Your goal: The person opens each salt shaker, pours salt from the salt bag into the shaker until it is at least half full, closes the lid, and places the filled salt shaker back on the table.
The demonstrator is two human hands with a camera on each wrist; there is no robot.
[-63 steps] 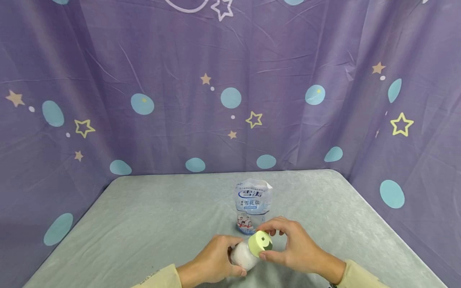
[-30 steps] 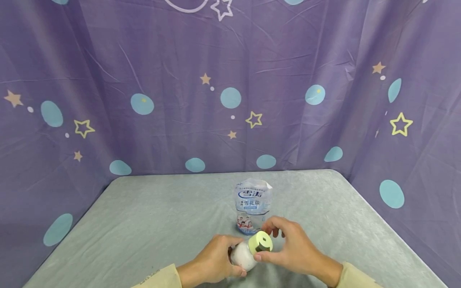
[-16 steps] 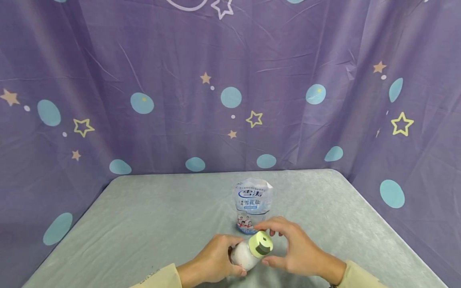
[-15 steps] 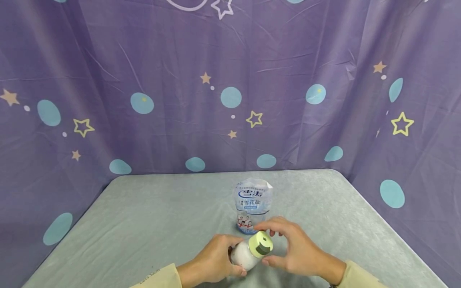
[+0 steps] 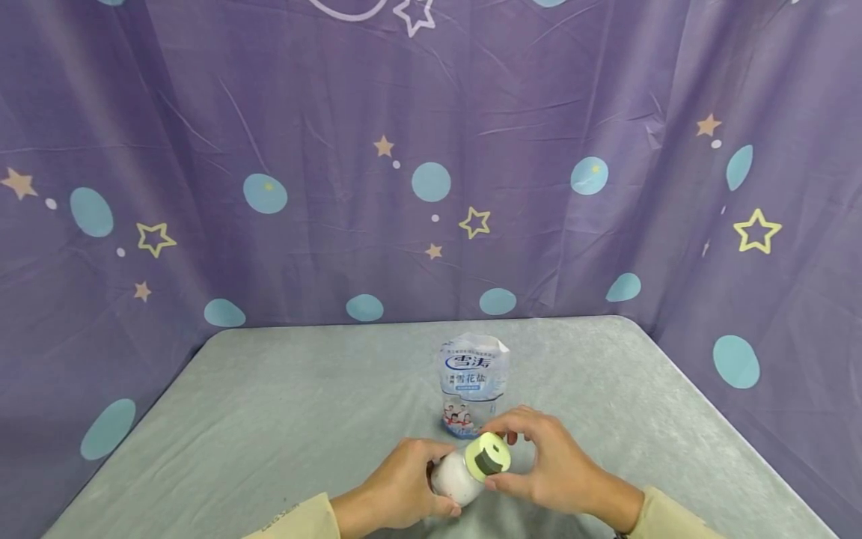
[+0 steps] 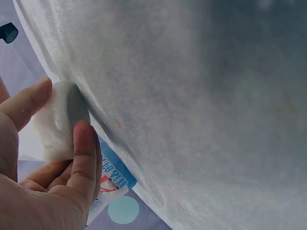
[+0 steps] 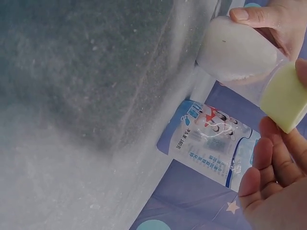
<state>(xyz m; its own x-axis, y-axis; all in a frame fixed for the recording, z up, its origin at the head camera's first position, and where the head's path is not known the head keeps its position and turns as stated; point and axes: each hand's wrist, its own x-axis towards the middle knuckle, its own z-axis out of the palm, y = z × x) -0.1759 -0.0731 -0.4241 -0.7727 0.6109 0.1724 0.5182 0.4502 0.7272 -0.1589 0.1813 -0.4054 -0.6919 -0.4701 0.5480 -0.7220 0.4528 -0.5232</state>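
A clear seasoning bottle (image 5: 455, 479) filled with white granules tilts to the right near the table's front edge. My left hand (image 5: 404, 483) grips its body from the left, thumb and fingers on opposite sides. On its top sits a lime-green cap (image 5: 477, 457) with a small hole and a dark recess on the upper face. My right hand (image 5: 559, 464) pinches this cap between thumb and index finger. In the right wrist view, the other right fingers (image 7: 263, 153) stay loosely curled off the cap. The left wrist view shows the bottle's base (image 6: 76, 103) above the cloth.
A blue-and-white salt pouch (image 5: 471, 378) stands upright just behind the bottle, close to my right fingertips. Grey-green cloth covers the table (image 5: 303, 404). A purple curtain (image 5: 337, 224) with stars and dots hangs along the back and both sides.
The cap's dark recess has turned round from the right towards the lower front. My right thumb was off the cap half a second ago and is back on it. My left hand stays put.
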